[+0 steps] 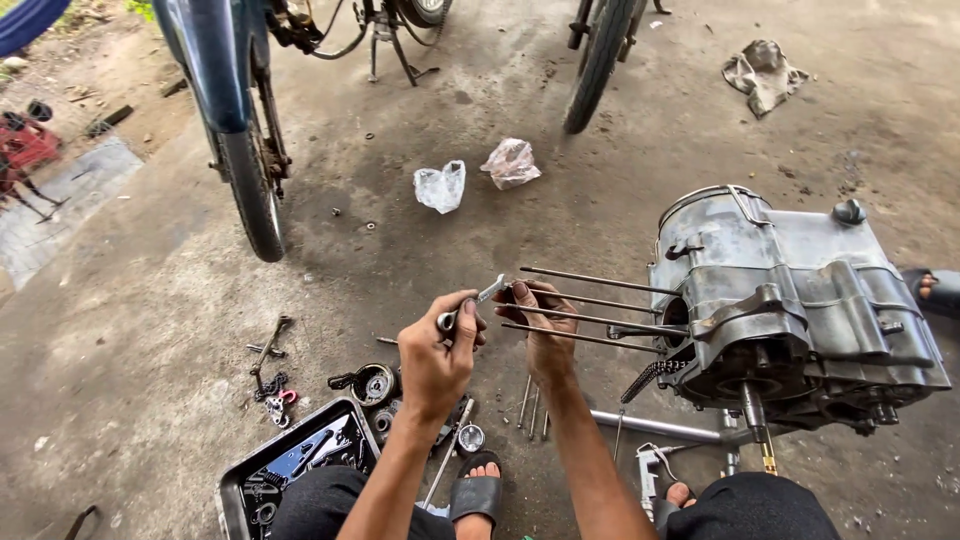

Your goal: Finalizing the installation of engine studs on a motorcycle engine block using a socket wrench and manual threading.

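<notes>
A grey motorcycle engine case (800, 300) lies on the concrete floor at the right, with several long studs (590, 300) pointing left out of it. A short length of chain (648, 378) hangs from its lower front. My left hand (437, 355) is closed around a small metal tool (487, 292) whose tip points toward the stud ends. My right hand (542, 325) pinches the end of one of the studs, just right of the tool tip. Both hands meet in the middle of the view, above the floor.
A metal tray (300, 455) of dark parts sits at the lower left, with a round part (375, 383), wrenches (268, 345) and loose bolts beside it. Motorcycle wheels (250, 190) (597, 62) stand behind. Two plastic bags (440, 186) and a rag (763, 72) lie on the floor. My sandalled foot (475, 492) is below.
</notes>
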